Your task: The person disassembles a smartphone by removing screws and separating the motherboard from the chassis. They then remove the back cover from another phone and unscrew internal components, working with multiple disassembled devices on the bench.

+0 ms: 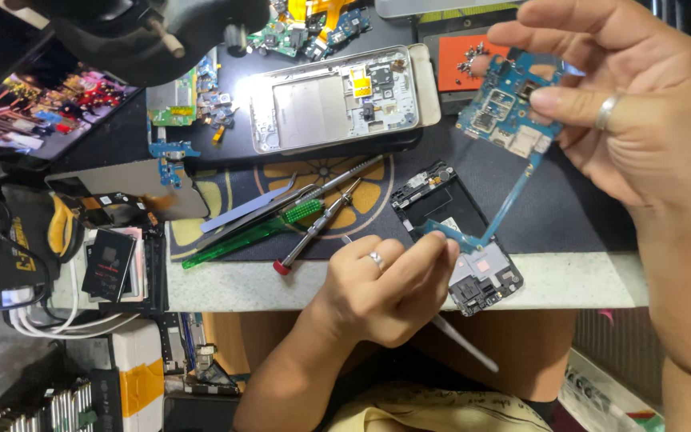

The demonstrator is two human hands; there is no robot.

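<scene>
My right hand (641, 104), with a ring on one finger, holds a blue phone circuit board (505, 104) up above the dark work mat (585, 208). A thin blue flex strip (509, 204) runs from the board down to a black inner phone frame (461, 240) lying at the table's front edge. My left hand (385, 284), also ringed, is closed on a thin white prying tool (465, 344) and its fingertips rest on the lower end of the strip at the frame.
A silver phone housing (337, 100) lies at the back of the mat. Tweezers (249, 210), a green pry tool (241, 240) and a red-tipped screwdriver (313, 228) lie left of my left hand. Loose boards and parts sit at the back; a lit screen (41, 104) stands far left.
</scene>
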